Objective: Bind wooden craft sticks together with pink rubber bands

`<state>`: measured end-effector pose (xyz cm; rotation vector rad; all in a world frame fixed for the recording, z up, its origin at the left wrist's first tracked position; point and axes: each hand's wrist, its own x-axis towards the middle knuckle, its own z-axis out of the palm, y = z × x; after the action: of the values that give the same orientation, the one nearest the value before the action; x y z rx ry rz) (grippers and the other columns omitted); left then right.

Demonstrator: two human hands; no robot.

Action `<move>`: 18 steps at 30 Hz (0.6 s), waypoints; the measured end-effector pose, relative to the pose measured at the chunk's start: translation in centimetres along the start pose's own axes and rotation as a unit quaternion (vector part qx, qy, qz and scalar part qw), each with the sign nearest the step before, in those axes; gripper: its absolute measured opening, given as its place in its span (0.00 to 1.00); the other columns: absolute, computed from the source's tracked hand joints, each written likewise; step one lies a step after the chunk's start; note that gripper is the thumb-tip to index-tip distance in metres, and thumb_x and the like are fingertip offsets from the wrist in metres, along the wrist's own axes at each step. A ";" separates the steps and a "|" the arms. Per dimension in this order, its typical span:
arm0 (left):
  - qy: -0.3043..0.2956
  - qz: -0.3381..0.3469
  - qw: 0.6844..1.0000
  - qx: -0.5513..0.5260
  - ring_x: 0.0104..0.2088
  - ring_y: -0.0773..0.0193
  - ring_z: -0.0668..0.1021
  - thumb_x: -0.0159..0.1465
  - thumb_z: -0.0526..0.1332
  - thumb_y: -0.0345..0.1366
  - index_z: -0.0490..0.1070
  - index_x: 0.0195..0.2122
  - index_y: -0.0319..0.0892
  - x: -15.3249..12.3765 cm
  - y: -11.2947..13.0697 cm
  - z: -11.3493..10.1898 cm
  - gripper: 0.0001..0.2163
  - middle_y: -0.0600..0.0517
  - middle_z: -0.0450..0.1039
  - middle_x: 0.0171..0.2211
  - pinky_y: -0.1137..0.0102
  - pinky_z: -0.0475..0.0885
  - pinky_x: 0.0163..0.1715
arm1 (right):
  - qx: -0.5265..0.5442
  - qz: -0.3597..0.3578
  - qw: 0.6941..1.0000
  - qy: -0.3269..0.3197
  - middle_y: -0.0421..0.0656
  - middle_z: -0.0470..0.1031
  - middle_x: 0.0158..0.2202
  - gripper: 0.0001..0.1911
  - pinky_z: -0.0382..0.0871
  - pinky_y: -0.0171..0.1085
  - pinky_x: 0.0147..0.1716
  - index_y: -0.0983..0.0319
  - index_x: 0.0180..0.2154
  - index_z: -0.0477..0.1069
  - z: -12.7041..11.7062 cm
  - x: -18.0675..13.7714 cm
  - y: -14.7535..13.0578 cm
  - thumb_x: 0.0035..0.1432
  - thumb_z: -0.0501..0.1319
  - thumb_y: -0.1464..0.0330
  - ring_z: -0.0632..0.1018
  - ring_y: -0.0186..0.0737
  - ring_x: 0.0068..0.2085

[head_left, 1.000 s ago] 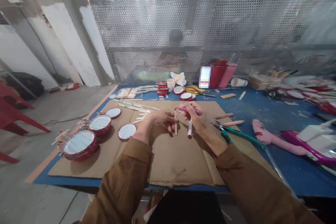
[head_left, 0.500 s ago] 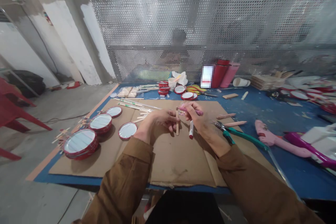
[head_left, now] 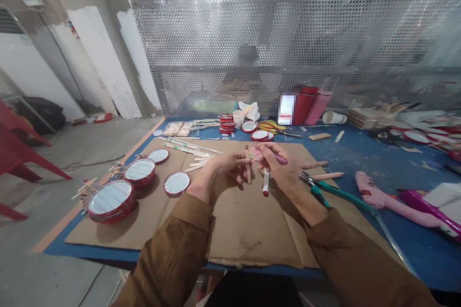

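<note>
A: What's in the left hand [head_left: 234,164]?
B: A stick [head_left: 248,176], pinched between the fingers near its upper part. It stands over the middle of the cardboard [head_left: 248,235], its long side running toward the cardboard's near edge.
A: And the right hand [head_left: 272,157]?
B: Its grip is closed on a purple pen [head_left: 281,159], also above the cardboard's middle. Fingers hide the tip, so I can't tell whether it touches the stick.
A: What's just under that hand?
B: A white marker [head_left: 266,182] with a red end. Whether it lies on the cardboard or is tucked in the hand, I can't tell.
A: Further out?
B: A disc [head_left: 176,183] lies on the cardboard's left half, with spare sticks [head_left: 200,161] toward the far edge. Red-rimmed stacks [head_left: 111,201] line its left side. On its right side are green-handled pliers [head_left: 319,197].
A: Beyond it?
B: The blue desk [head_left: 382,163]. Past the cardboard's far edge stand a phone [head_left: 286,108] and a red bottle [head_left: 306,105]; right of the cardboard lies a pink tool [head_left: 399,205].
</note>
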<state>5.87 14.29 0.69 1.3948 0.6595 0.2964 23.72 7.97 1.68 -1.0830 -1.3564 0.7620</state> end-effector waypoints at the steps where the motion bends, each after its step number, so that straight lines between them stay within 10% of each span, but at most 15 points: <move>1: 0.010 0.008 1.000 0.005 0.21 0.63 0.80 0.67 0.65 0.53 0.67 0.39 0.40 0.1 0.0 0.0 0.20 0.48 0.80 0.27 0.64 0.79 0.29 | -0.003 -0.006 1.000 -0.001 0.38 0.74 0.24 0.26 0.65 0.34 0.22 0.59 0.38 0.74 0.0 0.0 0.1 0.57 0.64 0.43 0.73 0.35 0.22; 18: 0.024 -0.003 0.998 0.052 0.19 0.65 0.78 0.67 0.64 0.56 0.64 0.33 0.42 0.9 0.5 0.0 0.22 0.52 0.75 0.21 0.72 0.72 0.24 | -0.180 -0.211 0.960 -0.037 0.43 0.75 0.30 0.17 0.70 0.44 0.39 0.53 0.31 0.71 0.3 -0.8 0.1 0.69 0.55 0.53 0.75 0.46 0.35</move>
<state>6.65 14.84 0.98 1.4892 0.7281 0.2953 23.37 7.33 1.27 -0.9951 -1.7622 0.2457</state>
